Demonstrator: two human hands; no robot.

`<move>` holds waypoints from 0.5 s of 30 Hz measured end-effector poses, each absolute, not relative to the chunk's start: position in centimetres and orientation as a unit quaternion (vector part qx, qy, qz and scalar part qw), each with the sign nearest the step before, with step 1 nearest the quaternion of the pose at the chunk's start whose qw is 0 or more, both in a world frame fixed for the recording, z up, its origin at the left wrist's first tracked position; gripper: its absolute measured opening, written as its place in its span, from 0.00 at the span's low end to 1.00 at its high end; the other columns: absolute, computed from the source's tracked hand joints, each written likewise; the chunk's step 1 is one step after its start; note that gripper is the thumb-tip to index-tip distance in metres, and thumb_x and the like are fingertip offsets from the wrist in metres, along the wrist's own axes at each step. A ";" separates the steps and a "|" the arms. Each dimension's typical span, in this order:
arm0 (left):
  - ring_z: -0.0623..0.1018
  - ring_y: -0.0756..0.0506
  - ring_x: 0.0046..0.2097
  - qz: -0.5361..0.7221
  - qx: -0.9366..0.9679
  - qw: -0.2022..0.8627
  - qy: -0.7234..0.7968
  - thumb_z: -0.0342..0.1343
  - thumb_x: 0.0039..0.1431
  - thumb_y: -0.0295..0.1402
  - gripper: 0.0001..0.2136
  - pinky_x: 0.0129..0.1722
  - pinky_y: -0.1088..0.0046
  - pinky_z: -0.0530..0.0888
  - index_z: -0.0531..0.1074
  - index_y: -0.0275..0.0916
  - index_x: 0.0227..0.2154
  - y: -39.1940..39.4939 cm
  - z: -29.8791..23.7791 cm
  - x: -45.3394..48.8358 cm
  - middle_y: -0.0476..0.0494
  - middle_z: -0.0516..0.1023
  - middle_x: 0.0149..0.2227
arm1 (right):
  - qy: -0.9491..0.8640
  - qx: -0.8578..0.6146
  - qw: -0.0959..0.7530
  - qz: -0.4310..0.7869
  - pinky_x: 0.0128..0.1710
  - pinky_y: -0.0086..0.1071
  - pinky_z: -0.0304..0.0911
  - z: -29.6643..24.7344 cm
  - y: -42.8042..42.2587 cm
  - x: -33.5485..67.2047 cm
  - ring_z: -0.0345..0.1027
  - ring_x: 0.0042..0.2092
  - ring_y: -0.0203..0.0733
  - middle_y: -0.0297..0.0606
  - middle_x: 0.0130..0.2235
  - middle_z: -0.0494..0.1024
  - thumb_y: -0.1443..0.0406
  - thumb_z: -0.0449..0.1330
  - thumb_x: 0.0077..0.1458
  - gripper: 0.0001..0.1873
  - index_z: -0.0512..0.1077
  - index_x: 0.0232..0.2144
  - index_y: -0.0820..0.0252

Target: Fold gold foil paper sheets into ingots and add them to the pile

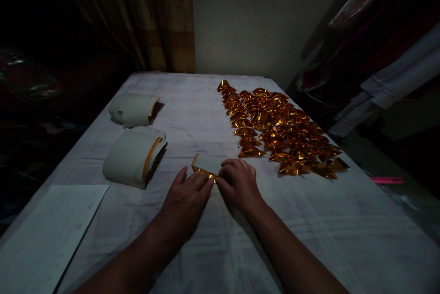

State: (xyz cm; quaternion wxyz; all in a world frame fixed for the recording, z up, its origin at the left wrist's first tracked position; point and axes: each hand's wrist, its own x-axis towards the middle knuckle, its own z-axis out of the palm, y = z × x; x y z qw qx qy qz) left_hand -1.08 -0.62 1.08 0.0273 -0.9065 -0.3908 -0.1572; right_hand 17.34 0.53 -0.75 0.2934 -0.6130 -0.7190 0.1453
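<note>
A small sheet of gold foil paper [206, 166], white side up with a gold edge folded over, lies on the white tablecloth [309, 230] near the middle. My left hand [187, 195] rests flat with its fingertips pressing the sheet's near gold edge. My right hand [239, 182] presses the same sheet from the right, fingers curled down onto it. Both sets of fingertips meet at the fold.
Many folded gold foil pieces [278, 131] lie in rows at the right. Two curled stacks of unfolded sheets, one [134, 156] near and one [134, 108] farther, sit at the left. A white paper [48, 234] lies front left. A pink object [387, 180] lies off the right edge.
</note>
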 end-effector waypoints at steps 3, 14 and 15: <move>0.78 0.42 0.48 -0.148 -0.909 0.019 -0.390 0.48 0.67 0.24 0.13 0.59 0.53 0.63 0.71 0.40 0.51 -0.6 1.2 -1.1 0.43 0.79 0.45 | -0.711 -0.622 0.292 0.151 0.51 0.44 0.52 -0.8 0.5 17.4 0.66 0.52 0.48 0.37 0.45 0.78 0.70 0.63 0.54 0.05 0.75 0.30 0.54; 0.76 0.41 0.51 -0.152 -0.908 0.009 -0.391 0.54 0.66 0.28 0.15 0.60 0.52 0.61 0.69 0.44 0.54 -0.9 1.1 -1.1 0.44 0.77 0.51 | -0.705 -0.626 0.299 0.150 0.51 0.43 0.52 -0.9 0.4 17.5 0.66 0.51 0.47 0.36 0.45 0.78 0.72 0.60 0.54 0.09 0.75 0.31 0.53; 0.76 0.41 0.51 -0.146 -0.907 0.005 -0.394 0.55 0.65 0.29 0.15 0.60 0.52 0.61 0.69 0.45 0.54 -0.9 1.1 -1.0 0.44 0.77 0.51 | -0.705 -0.625 0.300 0.149 0.51 0.43 0.52 -1.0 0.4 17.5 0.66 0.51 0.47 0.36 0.45 0.78 0.72 0.60 0.54 0.09 0.75 0.31 0.53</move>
